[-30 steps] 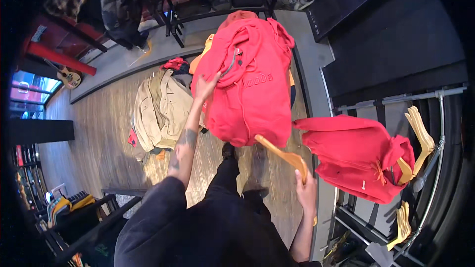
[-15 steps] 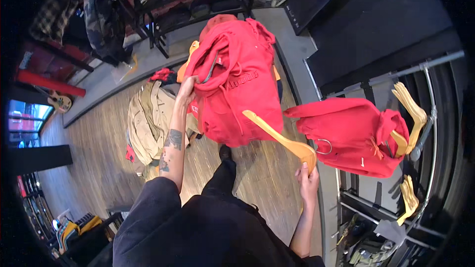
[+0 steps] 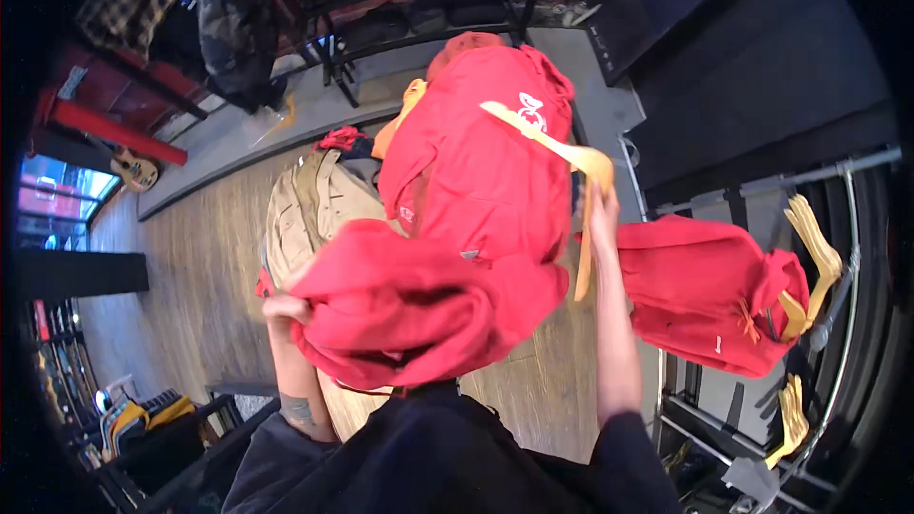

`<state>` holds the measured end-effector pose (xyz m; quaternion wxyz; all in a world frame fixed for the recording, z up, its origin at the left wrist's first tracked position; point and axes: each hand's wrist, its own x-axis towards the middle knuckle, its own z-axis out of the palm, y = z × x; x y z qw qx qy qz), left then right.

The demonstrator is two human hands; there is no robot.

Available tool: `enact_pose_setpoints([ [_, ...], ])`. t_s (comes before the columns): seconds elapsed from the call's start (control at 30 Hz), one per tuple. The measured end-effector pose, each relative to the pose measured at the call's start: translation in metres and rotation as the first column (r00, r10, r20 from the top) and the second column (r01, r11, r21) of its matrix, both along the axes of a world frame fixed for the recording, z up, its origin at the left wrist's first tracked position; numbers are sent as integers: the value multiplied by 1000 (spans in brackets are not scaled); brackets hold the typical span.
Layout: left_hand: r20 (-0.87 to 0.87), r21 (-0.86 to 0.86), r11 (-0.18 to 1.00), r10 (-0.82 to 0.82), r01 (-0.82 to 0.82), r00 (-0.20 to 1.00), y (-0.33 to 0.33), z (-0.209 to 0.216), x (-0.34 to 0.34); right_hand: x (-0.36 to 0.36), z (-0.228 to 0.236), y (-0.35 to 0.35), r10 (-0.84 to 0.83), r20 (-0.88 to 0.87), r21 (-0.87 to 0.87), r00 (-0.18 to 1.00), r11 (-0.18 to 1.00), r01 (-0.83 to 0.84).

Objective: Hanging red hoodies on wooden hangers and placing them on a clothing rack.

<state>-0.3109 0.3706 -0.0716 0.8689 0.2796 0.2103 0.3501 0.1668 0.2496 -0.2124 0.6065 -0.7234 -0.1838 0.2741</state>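
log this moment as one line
left hand: gripping red hoodie | right hand: holding wooden hanger | nearby: beige jacket, hanging red sweatshirt

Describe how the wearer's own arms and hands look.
The left hand and right hand are bare, without gloves. Loose dark sleeves leave both forearms uncovered; a dark tattoo marks the left one, and none shows on the right.
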Motion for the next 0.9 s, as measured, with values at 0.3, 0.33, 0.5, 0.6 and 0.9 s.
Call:
enact_pose_setpoints([
  [0.3,-160,108,731,-657,674,737,6,42,92,13,-58,107,288,554,-380,781,922,-71],
  [0.33,-55,122,677,-726,726,686,4,48,102,5,-53,98,162,693,-187,703,982,-41],
  [0.5,-144,75,587,-793,806,592,-17,79,140,-47,-18,-52,448,-223,120,866,894,-432],
  [0.6,256,247,519,-850,819,461,-39,80,165,-129,-17,-160,287,-706,341,648,939,-45],
  [0.9,352,-23,632,-720,774,599,-165,107,150,-294,99,-357,519,-174,123,837,855,-504],
])
